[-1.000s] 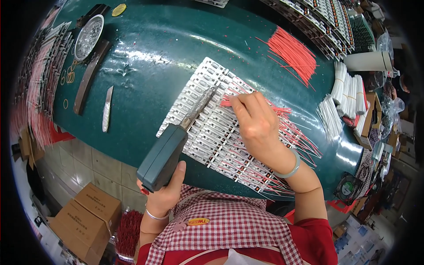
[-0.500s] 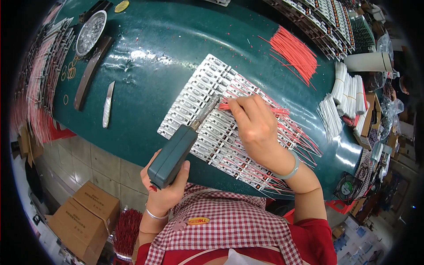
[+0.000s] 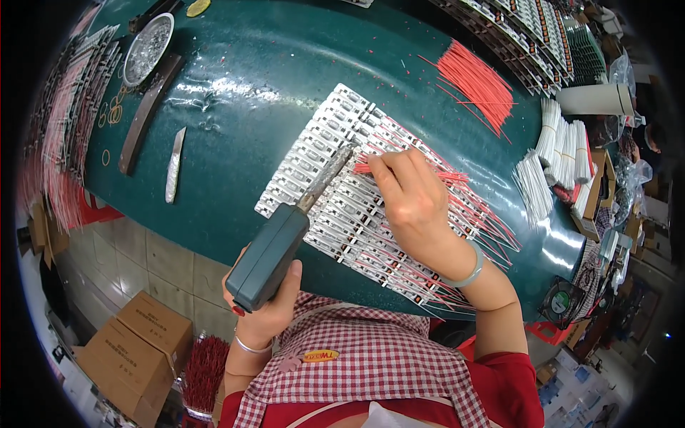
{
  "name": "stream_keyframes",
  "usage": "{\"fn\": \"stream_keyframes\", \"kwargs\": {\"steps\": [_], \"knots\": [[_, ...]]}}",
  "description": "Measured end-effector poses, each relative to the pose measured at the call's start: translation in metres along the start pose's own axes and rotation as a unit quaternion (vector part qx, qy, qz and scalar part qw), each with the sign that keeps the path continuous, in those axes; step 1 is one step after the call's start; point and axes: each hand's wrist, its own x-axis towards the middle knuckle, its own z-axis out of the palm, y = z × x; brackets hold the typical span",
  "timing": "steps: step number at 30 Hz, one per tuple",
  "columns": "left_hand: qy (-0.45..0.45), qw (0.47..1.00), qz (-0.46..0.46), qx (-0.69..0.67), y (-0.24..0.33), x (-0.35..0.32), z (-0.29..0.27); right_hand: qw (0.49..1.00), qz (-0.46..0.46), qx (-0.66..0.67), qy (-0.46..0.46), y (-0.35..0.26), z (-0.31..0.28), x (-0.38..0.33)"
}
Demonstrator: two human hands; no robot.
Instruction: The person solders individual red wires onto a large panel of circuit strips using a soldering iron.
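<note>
My left hand (image 3: 267,303) is wrapped round the grip of a dark green soldering gun (image 3: 270,253). Its long metal barrel points up and right, and the tip lies over a panel of small white circuit boards (image 3: 303,164) on the table. Just right of the tip, my right hand (image 3: 414,196) pinches a bunch of short red wires (image 3: 363,165) between thumb and fingers, low over the boards. Red wires (image 3: 492,217) stick out from the panel's right side in rows. Exactly where the tip touches is too small to make out.
A pile of red wires (image 3: 474,85) lies at the far right, with bundled white wires (image 3: 564,146) beyond. A blade-like strip (image 3: 175,165), a dark bar (image 3: 146,121) and a metal dish (image 3: 148,53) lie on the left. Stacked boards (image 3: 75,121) line the left edge; a fan (image 3: 561,299) sits right.
The soldering gun has shifted slightly left and down with my left hand, and its barrel lies a little differently over the boards. My right hand has barely moved and still pinches the red wires.
</note>
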Motion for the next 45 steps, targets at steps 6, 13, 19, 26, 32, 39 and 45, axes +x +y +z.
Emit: {"fn": "stream_keyframes", "kwargs": {"steps": [6,13,19,26,32,39,45], "knots": [[0.021,0.998,0.053,0.022,-0.004,-0.003,-0.002,1.000,-0.007,0.015,0.021,-0.001,-0.002,0.000],[-0.008,1.000,0.030,0.000,0.003,0.000,-0.004,1.000,-0.012,0.022,0.011,-0.006,0.001,-0.004],[-0.033,0.999,0.013,-0.004,0.004,-0.001,-0.006,1.000,-0.016,0.012,0.001,-0.008,0.000,-0.004],[-0.049,0.999,0.010,0.009,0.006,0.000,-0.007,1.000,-0.018,0.013,0.002,-0.008,0.000,-0.003],[-0.043,0.998,0.048,0.028,0.002,-0.002,-0.009,1.000,-0.020,0.012,-0.003,-0.009,-0.001,-0.002],[0.017,1.000,0.007,0.000,-0.006,-0.012,-0.010,1.000,-0.017,0.005,-0.003,-0.010,0.000,-0.002],[0.005,1.000,0.023,0.005,-0.004,-0.013,-0.013,0.999,-0.022,0.026,0.020,-0.012,-0.002,-0.006]]}}
